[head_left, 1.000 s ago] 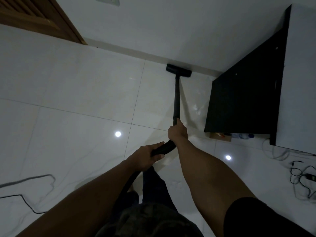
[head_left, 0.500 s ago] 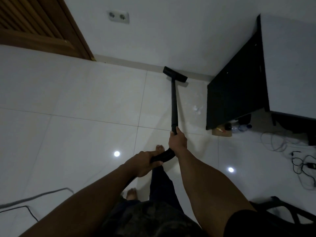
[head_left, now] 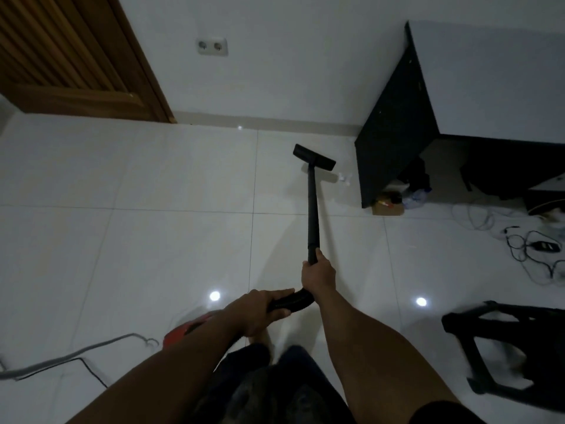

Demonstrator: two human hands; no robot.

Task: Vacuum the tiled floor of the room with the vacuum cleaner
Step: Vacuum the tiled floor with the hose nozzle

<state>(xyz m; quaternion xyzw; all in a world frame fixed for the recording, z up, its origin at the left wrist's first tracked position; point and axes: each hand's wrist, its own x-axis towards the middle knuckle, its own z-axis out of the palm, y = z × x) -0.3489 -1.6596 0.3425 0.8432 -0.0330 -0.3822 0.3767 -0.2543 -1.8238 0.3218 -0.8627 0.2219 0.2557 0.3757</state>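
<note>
Floor head [head_left: 314, 157] pulled back off the skirting [head_left: 275, 122], nearer the hands; right hand [head_left: 318, 278] wraps wand [head_left: 312, 209], left hand [head_left: 260, 313] wraps hose grip [head_left: 290, 301]. Back-stroke; wall strip likely done.

Single head-worn wide-angle view, looking forward and steeply down; hands [head_left: 318, 278] near, glossy white tiled floor [head_left: 153, 240] beyond them.
</note>
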